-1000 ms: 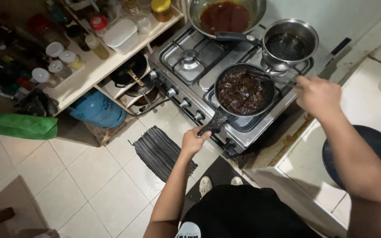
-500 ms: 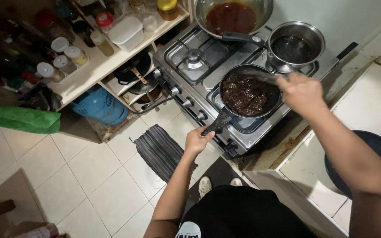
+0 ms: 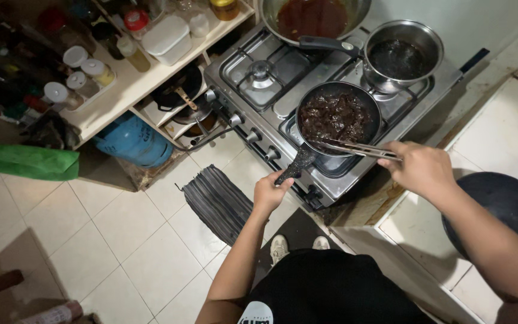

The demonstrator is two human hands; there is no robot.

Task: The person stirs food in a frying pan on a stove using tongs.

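Note:
A black frying pan (image 3: 313,99) full of dark brown food (image 3: 336,117) sits on the front right burner of a steel gas stove (image 3: 289,96). My left hand (image 3: 271,191) grips the end of the pan's long black handle (image 3: 295,166) in front of the stove. My right hand (image 3: 419,168) holds metal tongs (image 3: 355,147), whose tips lie over the pan's near rim, close to the food.
A steel pot (image 3: 401,54) of dark liquid and a wok (image 3: 313,18) of brown sauce occupy the back burners. Left of the stove stand shelves with jars and a white box (image 3: 166,37), a blue gas cylinder (image 3: 132,141) below. A striped mat (image 3: 217,201) lies on the tiled floor.
My right hand has drawn back from above the pan toward me, so the tongs now reach in over the near rim. My left hand stays on the handle.

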